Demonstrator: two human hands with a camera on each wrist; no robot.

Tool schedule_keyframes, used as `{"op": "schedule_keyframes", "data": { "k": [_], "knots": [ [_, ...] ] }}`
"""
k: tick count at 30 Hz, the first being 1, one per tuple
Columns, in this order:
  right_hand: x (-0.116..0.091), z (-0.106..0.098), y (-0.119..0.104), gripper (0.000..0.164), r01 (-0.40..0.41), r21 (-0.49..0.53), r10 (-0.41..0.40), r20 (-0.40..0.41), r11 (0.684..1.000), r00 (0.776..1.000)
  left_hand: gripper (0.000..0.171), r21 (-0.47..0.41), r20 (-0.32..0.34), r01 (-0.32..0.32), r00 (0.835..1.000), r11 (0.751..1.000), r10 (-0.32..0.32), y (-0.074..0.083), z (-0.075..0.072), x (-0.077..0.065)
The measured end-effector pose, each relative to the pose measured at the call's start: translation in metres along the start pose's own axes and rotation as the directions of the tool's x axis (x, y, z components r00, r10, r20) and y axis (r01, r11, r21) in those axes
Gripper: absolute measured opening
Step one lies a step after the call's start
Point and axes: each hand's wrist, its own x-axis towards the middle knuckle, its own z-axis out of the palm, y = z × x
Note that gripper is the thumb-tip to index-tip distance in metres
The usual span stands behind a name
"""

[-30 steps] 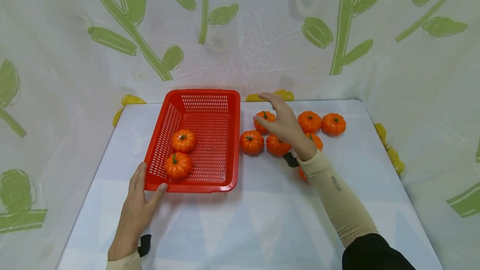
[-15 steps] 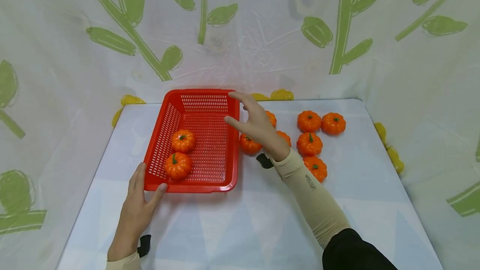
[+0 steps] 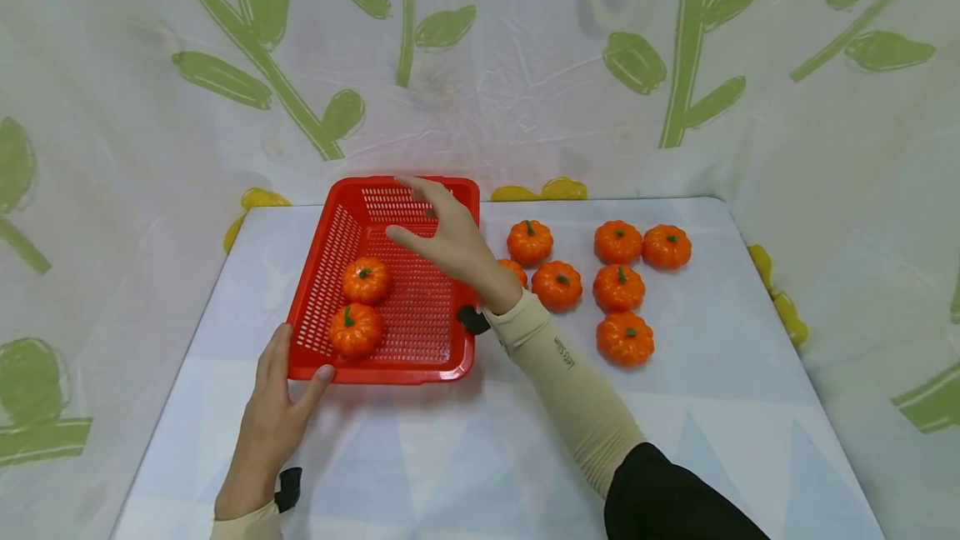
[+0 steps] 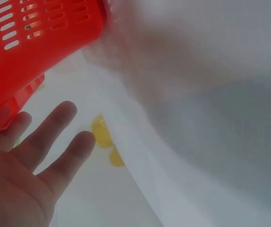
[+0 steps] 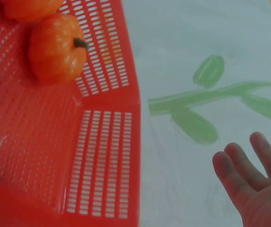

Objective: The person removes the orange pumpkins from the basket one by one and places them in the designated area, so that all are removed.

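A red plastic basket [image 3: 427, 376] stands on the table, its wall perforated. Two small orange pumpkins lie inside, the nearer pumpkin [image 3: 357, 332] close to the near-left corner and the farther pumpkin [image 3: 367, 281] just behind it. My left hand [image 3: 274, 415] rests at the near-left corner, its thumb by the near rim and its other fingers along the outer left side; in the left wrist view those fingers [image 4: 64, 163] are straight and spread. Above the basket's right half hovers my right hand [image 3: 457, 244], thumb and fingers apart, nothing held. In the right wrist view its fingers [image 5: 260, 163] are spread.
Several more pumpkins lie on the table right of the basket, among them one pumpkin [image 3: 530, 242] near the far edge and another pumpkin [image 3: 626, 339] nearer me. The white table [image 3: 480, 473] ends against a curtain [image 3: 525, 65] printed with green plants.
My right hand has moved left from above the loose pumpkins to above the basket, staying spread and holding nothing. The left hand, basket and pumpkins stay where they were.
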Motion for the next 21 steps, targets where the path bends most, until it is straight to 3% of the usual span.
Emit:
{"op": "schedule_keyframes", "data": {
  "k": [10,21],
  "knots": [
    [0.022,0.039,0.012,0.069,-0.033,-0.013,0.033,0.044,0.999,0.998,0.093,0.008,-0.010,-0.003,1.000,1.000,0.003,-0.005,-0.001,0.001],
    [0.034,0.070,0.032,0.077,-0.171,-0.159,0.198,0.168,0.972,0.966,0.095,-0.003,0.011,0.010,1.000,1.000,-0.010,0.002,-0.002,0.001]
  ]
}}
